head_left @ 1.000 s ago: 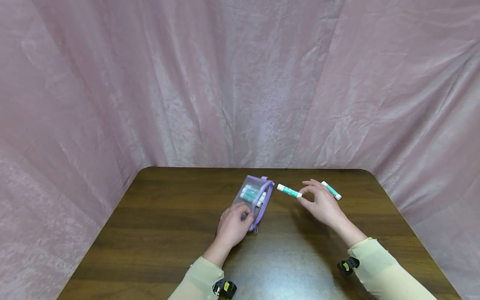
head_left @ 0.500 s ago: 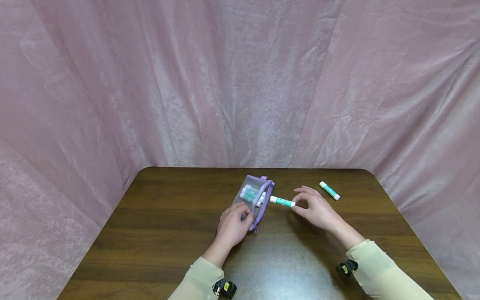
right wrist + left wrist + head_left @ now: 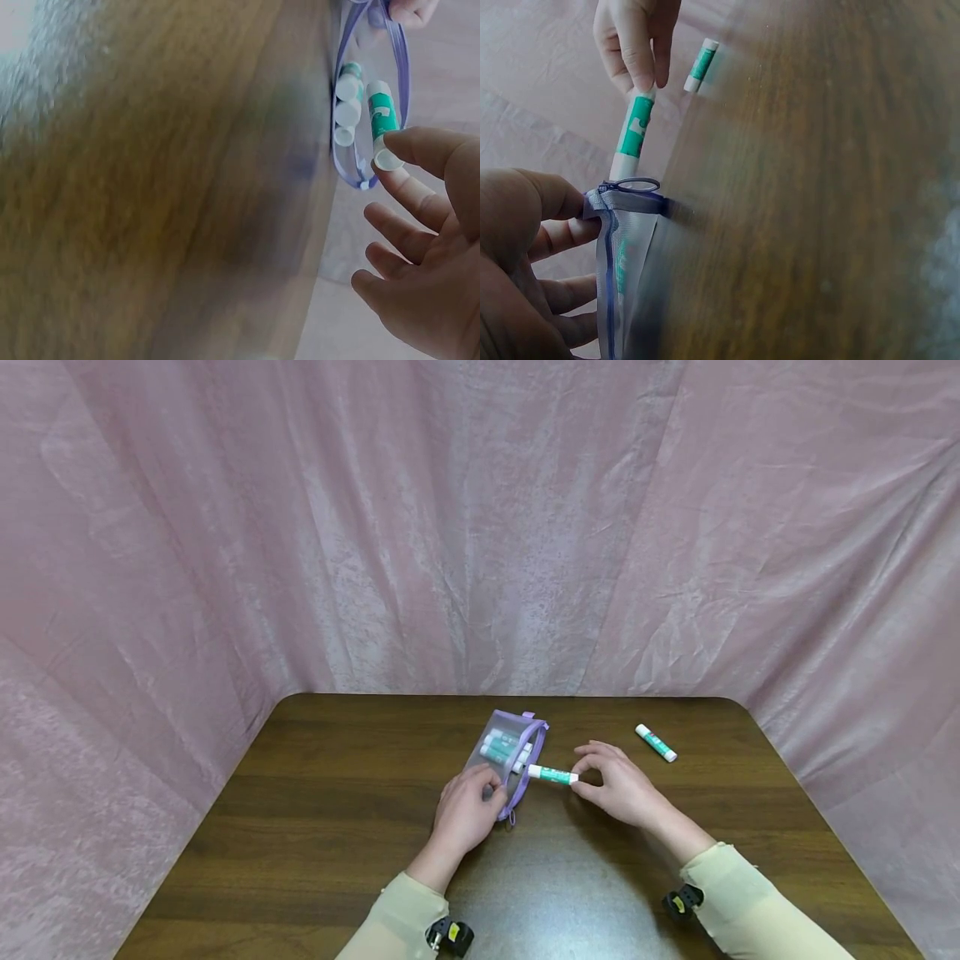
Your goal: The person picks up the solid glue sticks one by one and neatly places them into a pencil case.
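Note:
A purple-edged mesh zipper pouch lies on the table with its zipped mouth spread open to the right. My left hand pinches the near edge of that mouth between thumb and fingers. In the right wrist view, several glue sticks show inside, end on. My right hand pinches one green-and-white glue stick by its end between thumb and index finger. The stick's far end is right at the pouch's opening, pointing inward. In the left wrist view the zipper pull hangs at the gripped corner.
Another glue stick lies on the brown wooden table, beyond my right hand to the right. Pink curtains hang behind and around the table. Each sleeve cuff carries a small black camera.
My right hand has carried the glue stick left and toward me, up to the pouch's mouth. My left hand and the pouch have stayed in place.

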A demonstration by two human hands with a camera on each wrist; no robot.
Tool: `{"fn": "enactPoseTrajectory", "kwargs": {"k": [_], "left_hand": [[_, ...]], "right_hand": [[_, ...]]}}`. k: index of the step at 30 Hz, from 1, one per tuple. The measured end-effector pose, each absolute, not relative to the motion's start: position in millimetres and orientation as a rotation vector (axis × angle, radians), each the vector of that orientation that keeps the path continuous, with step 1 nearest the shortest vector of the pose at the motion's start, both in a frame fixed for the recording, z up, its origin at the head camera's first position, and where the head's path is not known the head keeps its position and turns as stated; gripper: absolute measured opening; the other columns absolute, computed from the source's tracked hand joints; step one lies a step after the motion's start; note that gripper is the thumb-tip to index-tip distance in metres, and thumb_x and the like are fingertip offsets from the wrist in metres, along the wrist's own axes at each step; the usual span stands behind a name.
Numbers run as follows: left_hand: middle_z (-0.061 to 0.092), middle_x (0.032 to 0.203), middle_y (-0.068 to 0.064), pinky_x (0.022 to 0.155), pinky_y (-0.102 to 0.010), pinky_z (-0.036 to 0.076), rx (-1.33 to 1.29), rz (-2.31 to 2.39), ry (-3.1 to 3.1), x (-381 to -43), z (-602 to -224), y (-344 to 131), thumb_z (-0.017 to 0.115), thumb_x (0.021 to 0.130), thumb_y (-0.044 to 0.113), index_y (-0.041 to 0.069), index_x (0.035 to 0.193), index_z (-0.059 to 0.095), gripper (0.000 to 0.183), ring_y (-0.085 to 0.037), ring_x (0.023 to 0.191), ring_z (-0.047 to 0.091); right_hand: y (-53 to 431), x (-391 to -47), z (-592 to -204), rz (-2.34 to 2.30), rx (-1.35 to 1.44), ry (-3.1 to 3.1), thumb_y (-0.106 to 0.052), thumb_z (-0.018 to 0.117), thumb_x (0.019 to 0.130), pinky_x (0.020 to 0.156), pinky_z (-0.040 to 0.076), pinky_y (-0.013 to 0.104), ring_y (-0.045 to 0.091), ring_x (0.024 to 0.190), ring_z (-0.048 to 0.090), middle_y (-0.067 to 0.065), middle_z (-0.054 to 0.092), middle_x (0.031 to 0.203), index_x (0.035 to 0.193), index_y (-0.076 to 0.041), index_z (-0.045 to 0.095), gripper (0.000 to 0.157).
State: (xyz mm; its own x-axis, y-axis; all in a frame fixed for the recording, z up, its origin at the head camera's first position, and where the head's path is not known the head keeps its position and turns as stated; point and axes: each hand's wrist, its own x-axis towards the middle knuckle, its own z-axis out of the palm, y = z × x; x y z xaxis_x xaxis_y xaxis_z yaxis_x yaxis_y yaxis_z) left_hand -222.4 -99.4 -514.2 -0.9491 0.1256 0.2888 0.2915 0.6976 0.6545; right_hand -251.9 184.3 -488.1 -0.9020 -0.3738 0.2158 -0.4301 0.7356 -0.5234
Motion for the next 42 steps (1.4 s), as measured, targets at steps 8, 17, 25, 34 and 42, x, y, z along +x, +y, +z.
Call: {"fn": "enactPoseTrajectory", "kwargs": {"k": [8, 17, 25, 34, 42], "left_hand": [[0.074, 0.134, -0.010, 0.108, -0.063, 0.048, -0.326, -1.104, -2.689, -223.1, -514.8, -98.5, 0.071, 0.096, 0.014, 0.020, 0.081, 0.067, 0.016, -0.040, 0.122, 0.069], [0.074, 0.136, -0.010, 0.110, -0.064, 0.047, -0.322, -1.116, -2.699, -222.9, -515.2, -99.9, 0.072, 0.098, 0.017, 0.021, 0.081, 0.066, 0.019, -0.039, 0.123, 0.069], [0.072, 0.140, -0.013, 0.112, -0.066, 0.045, -0.313, -1.123, -2.717, -222.1, -515.2, -100.0, 0.073, 0.100, 0.017, 0.021, 0.084, 0.068, 0.016, -0.041, 0.128, 0.067], [0.070, 0.143, -0.016, 0.114, -0.067, 0.044, -0.299, -1.137, -2.742, -221.6, -515.5, -99.9, 0.073, 0.101, 0.018, 0.021, 0.087, 0.069, 0.015, -0.042, 0.132, 0.065], [0.070, 0.143, -0.015, 0.113, -0.067, 0.044, -0.313, -1.143, -2.736, -221.8, -515.0, -100.3, 0.073, 0.101, 0.017, 0.021, 0.087, 0.068, 0.015, -0.042, 0.131, 0.065]], "right_hand": [[174.9, -251.4, -491.6, 0.863, 0.665, -2.870, -0.019, 0.081, 0.098, 0.115, 0.042, 0.071, 0.048, 0.152, 0.046, 0.018, 0.068, 0.145, 0.098, -0.019, 0.077, 0.004], [161.7, -253.3, -495.4, 0.883, 0.659, -2.877, -0.018, 0.081, 0.098, 0.119, 0.041, 0.066, 0.048, 0.149, 0.049, 0.018, 0.069, 0.143, 0.098, -0.016, 0.078, 0.004], [149.0, -258.2, -500.2, 0.889, 0.661, -2.889, -0.020, 0.081, 0.098, 0.117, 0.043, 0.066, 0.046, 0.148, 0.051, 0.017, 0.070, 0.142, 0.097, -0.018, 0.077, 0.005], [136.7, -263.7, -506.1, 0.882, 0.641, -2.919, -0.021, 0.081, 0.098, 0.116, 0.044, 0.065, 0.044, 0.148, 0.051, 0.015, 0.071, 0.142, 0.097, -0.018, 0.079, 0.004], [127.9, -268.1, -506.7, 0.866, 0.594, -2.936, -0.023, 0.083, 0.096, 0.112, 0.048, 0.064, 0.044, 0.144, 0.054, 0.015, 0.071, 0.141, 0.097, -0.018, 0.080, 0.006]]}}
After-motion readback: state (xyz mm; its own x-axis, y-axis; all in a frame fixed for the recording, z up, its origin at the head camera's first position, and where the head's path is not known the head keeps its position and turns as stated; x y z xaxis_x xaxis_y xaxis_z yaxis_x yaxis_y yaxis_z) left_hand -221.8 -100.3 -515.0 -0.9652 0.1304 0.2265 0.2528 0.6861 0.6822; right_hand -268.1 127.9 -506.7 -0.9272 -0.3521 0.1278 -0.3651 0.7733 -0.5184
